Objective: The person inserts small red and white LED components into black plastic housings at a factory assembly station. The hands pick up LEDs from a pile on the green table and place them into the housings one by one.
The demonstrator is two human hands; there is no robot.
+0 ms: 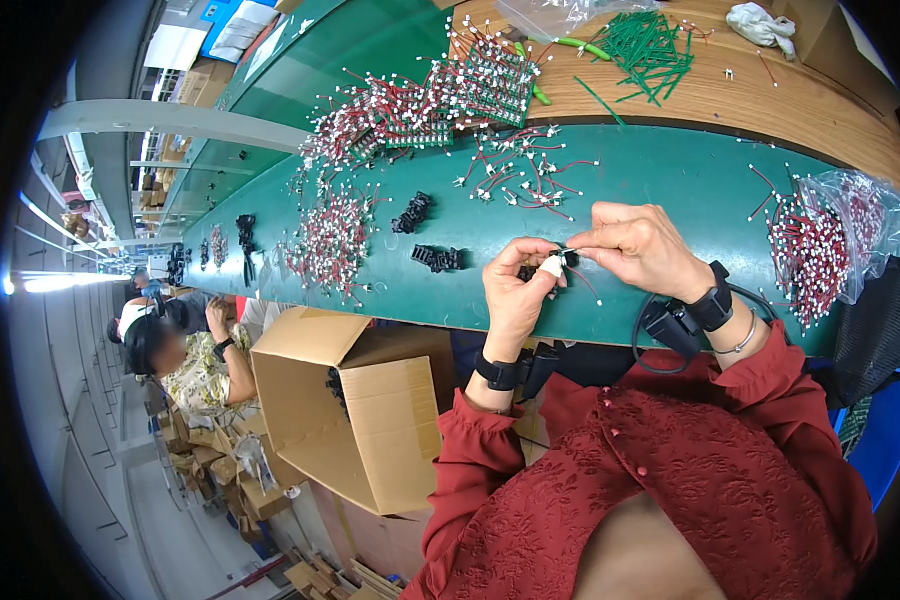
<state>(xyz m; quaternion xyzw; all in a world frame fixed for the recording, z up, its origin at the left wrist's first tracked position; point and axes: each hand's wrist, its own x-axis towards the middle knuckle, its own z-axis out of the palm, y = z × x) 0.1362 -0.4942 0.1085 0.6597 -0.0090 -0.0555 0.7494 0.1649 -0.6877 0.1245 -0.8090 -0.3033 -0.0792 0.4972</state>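
Observation:
My left hand (515, 295) pinches a small black plastic part (570, 258) above the green bench, its thumb tip covered by something white. From the right, my right hand (645, 248) meets it, thumb and forefinger pressed together at the top of the part. What lies between those right fingertips is too small to tell. A thin red wire with a white end (598, 301) shows just below the part. Black plastic parts (438, 258) lie left of my left hand, with another black cluster (411, 213) behind them. Loose red wires with white connectors (530, 175) are scattered beyond my hands.
Green circuit boards with wires (495, 85) are piled at the back. A red-and-white wire heap (332, 240) lies left, another wire heap (808, 250) spills from a plastic bag at right. Green strips (650, 55) lie on the wooden surface. An open cardboard box (305, 420) stands below; a co-worker (195, 350) sits further left.

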